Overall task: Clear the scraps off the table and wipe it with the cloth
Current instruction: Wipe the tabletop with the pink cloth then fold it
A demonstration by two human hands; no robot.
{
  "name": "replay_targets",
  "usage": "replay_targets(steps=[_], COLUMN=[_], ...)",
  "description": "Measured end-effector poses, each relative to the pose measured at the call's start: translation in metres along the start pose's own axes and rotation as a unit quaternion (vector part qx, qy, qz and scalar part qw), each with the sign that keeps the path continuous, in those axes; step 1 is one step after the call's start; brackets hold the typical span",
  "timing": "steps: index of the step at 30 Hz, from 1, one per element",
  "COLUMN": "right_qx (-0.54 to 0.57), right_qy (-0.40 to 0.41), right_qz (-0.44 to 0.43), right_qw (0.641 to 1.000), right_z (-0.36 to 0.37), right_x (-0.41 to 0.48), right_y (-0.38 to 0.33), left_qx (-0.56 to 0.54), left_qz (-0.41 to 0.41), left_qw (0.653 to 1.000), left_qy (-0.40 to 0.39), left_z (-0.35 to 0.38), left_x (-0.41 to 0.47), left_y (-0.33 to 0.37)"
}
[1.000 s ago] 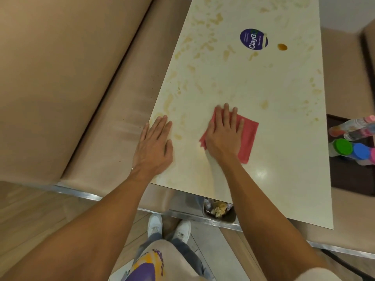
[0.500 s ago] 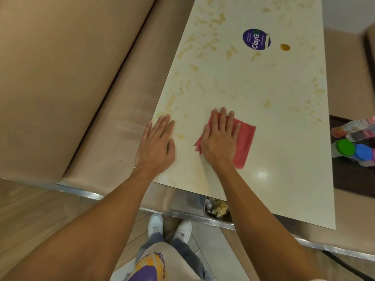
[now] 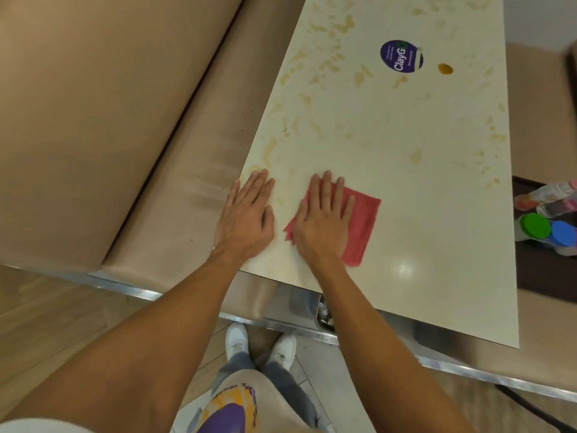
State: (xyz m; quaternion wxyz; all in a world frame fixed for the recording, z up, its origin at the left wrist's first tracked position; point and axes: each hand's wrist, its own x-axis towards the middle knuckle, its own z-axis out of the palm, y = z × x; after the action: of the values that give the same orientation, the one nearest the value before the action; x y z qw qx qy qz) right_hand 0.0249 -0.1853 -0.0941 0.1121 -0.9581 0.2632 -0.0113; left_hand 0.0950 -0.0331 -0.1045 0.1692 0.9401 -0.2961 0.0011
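on the table (image 3: 437,214) | left hand (image 3: 246,217) flat, fingers straight | right hand (image 3: 321,226) flat, pressing red cloth (image 3: 362,223)

A tan padded bench (image 3: 109,120) stands on a metal-trimmed base (image 3: 131,291) above what looks like wood-plank floor (image 3: 46,323).

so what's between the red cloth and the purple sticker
Only tabletop with yellowish smears between the red cloth and purple sticker; no objects, per the head view.
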Motion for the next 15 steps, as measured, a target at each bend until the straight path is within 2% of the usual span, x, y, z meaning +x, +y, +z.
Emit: replay_targets(steps=[3, 5, 8, 11, 13, 15], right_qx=[-0.017, -0.014, -0.02, -0.004, -0.007, -0.018], right_qy=[-0.027, -0.037, -0.024, 0.004, 0.004, -0.016], right_qz=[-0.141, -0.175, -0.083, 0.032, 0.005, -0.091], right_qw=[0.989, 0.984, 0.996, 0.999, 1.0, 0.996], right_z=[0.0, -0.007, -0.008, 0.001, 0.006, 0.004], right_x=[-0.056, -0.072, -0.046, -0.015, -0.025, -0.057], right_y=[0.005, 0.031, 0.044, 0.01, -0.008, -0.004], left_qx=[-0.009, -0.01, -0.005, -0.007, -0.018, -0.032], left_qz=[0.001, 0.0, 0.0, 0.002, 0.001, 0.004], left_qw=[1.0, 1.0, 1.0, 1.0, 1.0, 0.999], left_qy=[0.0, -0.003, -0.009, -0.014, -0.013, -0.008], left_z=[-0.001, -0.001, -0.002, -0.002, -0.002, -0.002], left_x=[0.001, 0.001, 0.0, 0.001, 0.001, 0.0], left_y=[0.0, -0.001, -0.001, 0.0, -0.001, -0.002])
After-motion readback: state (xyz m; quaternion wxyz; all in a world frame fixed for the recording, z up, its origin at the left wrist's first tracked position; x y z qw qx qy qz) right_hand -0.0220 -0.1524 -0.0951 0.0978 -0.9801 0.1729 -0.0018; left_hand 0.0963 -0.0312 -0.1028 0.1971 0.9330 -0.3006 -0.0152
